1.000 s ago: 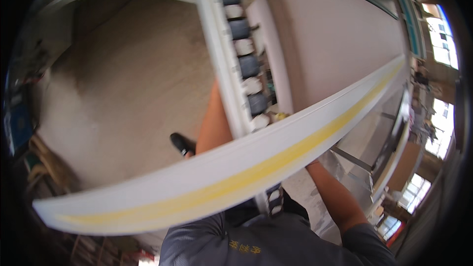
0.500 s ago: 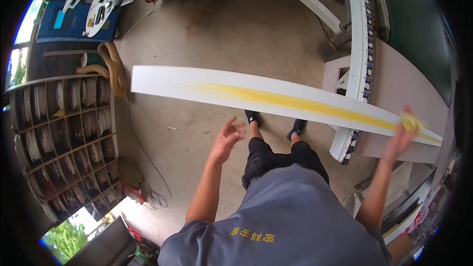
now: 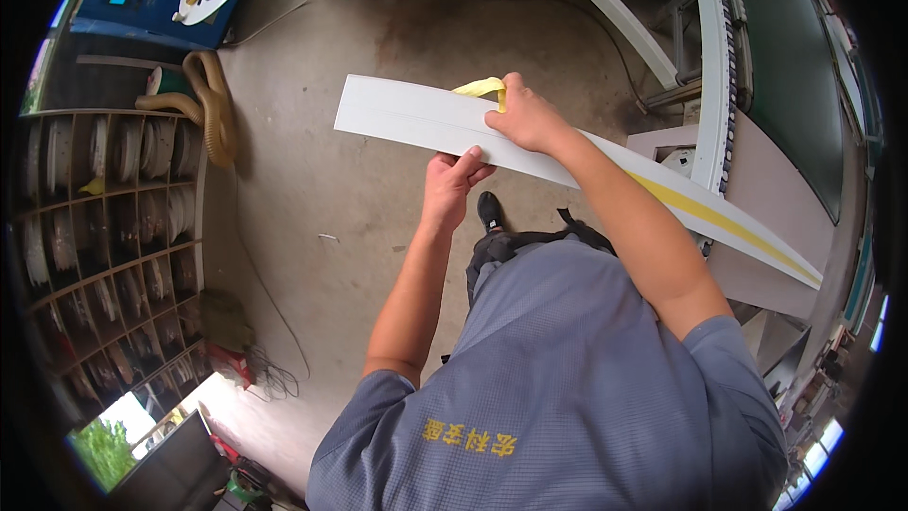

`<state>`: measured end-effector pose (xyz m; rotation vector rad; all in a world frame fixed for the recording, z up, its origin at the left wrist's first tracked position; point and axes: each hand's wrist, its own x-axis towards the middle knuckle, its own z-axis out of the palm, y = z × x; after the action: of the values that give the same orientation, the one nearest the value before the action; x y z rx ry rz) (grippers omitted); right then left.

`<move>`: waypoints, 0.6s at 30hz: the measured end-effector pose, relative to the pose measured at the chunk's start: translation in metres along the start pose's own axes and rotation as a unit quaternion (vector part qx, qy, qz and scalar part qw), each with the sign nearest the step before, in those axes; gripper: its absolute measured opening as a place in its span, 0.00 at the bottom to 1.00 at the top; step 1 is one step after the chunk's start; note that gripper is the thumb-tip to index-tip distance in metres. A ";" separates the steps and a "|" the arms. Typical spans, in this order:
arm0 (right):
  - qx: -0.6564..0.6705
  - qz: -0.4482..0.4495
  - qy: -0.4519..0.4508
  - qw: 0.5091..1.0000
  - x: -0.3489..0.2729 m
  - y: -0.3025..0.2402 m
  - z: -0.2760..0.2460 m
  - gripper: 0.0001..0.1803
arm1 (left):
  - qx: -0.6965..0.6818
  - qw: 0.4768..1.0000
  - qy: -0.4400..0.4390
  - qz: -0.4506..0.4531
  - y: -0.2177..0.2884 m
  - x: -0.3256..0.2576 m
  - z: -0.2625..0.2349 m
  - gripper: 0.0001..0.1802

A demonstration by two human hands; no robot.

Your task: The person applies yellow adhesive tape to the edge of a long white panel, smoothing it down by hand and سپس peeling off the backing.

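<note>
A long white board [image 3: 407, 114] slants across in front of me, its wide end at the left and its narrow end at the right. A yellow stripe [image 3: 709, 208] runs along its right part. My left hand [image 3: 454, 185] grips the near edge, thumb on top and fingers underneath. Above the far edge my right hand [image 3: 530, 118] is closed on a thin yellow strip [image 3: 482, 88], which loops out to the left over the board. Whether that strip is cloth or tape I cannot tell. The right thumb rests on the board's face.
At the left stands a rack [image 3: 118, 218] of compartments holding several reels, with a ribbed tan hose [image 3: 219, 118] beside it. A blue machine [image 3: 142, 0] is at the far left. A white frame with a chain-like roller track [image 3: 724, 66] stands at the right. Cables [image 3: 270, 374] lie on the floor.
My right hand has come left from the board's narrow end with the yellow strip. My left hand, open before, now grips the board. The board's wide end sits further right in view.
</note>
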<state>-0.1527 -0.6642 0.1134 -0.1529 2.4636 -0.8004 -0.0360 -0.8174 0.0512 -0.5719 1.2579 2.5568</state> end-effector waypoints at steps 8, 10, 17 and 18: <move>-0.031 -0.002 -0.019 0.999 0.001 -0.002 0.002 0.38 | 0.006 1.000 -0.018 -0.001 0.004 0.001 -0.002 0.20; -0.011 -0.015 -0.020 1.000 0.003 0.002 0.002 0.37 | 0.007 1.000 -0.013 -0.004 0.006 -0.001 0.000 0.20; 0.021 -0.042 -0.017 0.999 0.005 0.008 0.003 0.35 | 0.003 1.000 -0.024 -0.001 0.002 0.002 -0.003 0.19; 0.026 -0.038 -0.020 0.999 0.005 0.009 0.003 0.34 | 0.000 1.000 -0.021 0.000 0.001 0.001 -0.004 0.19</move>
<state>-0.1543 -0.6601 0.1040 -0.2430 2.4087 -0.8848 -0.0362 -0.8208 0.0495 -0.5149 1.2448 2.5550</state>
